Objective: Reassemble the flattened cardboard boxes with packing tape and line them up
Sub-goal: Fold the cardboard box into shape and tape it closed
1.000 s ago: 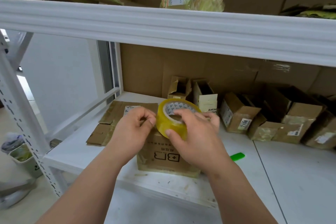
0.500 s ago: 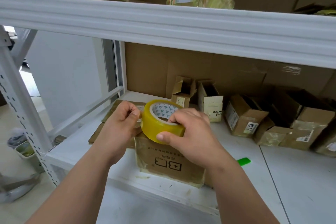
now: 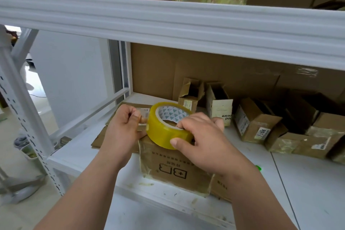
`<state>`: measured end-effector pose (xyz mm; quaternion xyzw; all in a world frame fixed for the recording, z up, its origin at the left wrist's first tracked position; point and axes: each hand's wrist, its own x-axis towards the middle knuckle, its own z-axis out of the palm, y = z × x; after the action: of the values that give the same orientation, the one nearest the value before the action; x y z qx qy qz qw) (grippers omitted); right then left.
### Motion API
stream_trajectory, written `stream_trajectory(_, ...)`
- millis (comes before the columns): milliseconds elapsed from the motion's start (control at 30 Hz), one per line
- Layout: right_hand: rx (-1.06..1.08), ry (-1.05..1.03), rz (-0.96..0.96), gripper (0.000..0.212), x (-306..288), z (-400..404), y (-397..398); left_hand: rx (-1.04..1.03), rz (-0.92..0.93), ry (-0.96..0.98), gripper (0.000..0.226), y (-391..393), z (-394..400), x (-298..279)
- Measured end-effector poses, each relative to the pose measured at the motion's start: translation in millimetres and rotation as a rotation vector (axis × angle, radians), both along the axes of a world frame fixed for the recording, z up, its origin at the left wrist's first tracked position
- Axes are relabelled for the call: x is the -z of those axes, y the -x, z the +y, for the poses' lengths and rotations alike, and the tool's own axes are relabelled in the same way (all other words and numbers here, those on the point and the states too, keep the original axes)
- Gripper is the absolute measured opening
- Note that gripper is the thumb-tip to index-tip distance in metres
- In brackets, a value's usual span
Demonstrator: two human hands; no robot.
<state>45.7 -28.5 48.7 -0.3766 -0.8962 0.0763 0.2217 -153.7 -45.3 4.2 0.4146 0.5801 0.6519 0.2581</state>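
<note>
A yellow roll of packing tape [image 3: 164,129] rests tilted on top of a small brown cardboard box [image 3: 173,170] printed with "B+R", near the front of the white shelf [image 3: 308,183]. My right hand [image 3: 201,142] grips the roll from the right, thumb on its outer face. Just left of the roll, my left hand [image 3: 125,127] has its fingertips pinched on the clear tape end. Flattened cardboard [image 3: 104,138] lies under and behind my left hand.
Several small assembled boxes [image 3: 253,119] stand in a row along the back right of the shelf, against large cardboard sheets. A green object [image 3: 258,167] peeks out behind my right wrist. The upper shelf beam [image 3: 168,22] hangs overhead. A white upright post [image 3: 24,102] stands at left.
The roll has tipped and shifted left on the box top. My left hand moved from touching the roll to pinching the tape end and drawing it leftward.
</note>
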Motion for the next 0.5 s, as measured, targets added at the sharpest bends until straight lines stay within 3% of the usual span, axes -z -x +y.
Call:
stream_trajectory(167,0.1,0.006,0.105,0.036,-2,-1,-7,0.009,-0.237,-0.028,0.02,-1,2,-1)
stream_trajectory(333,0.106,-0.074,0.077,0.046,-5,0,-8,0.009,-0.204,0.001,0.02,-2,8,-3)
stream_trajectory(500,0.073,0.0,-0.045,0.019,-8,3,-21,0.001,-0.207,0.032,0.023,0,14,-5)
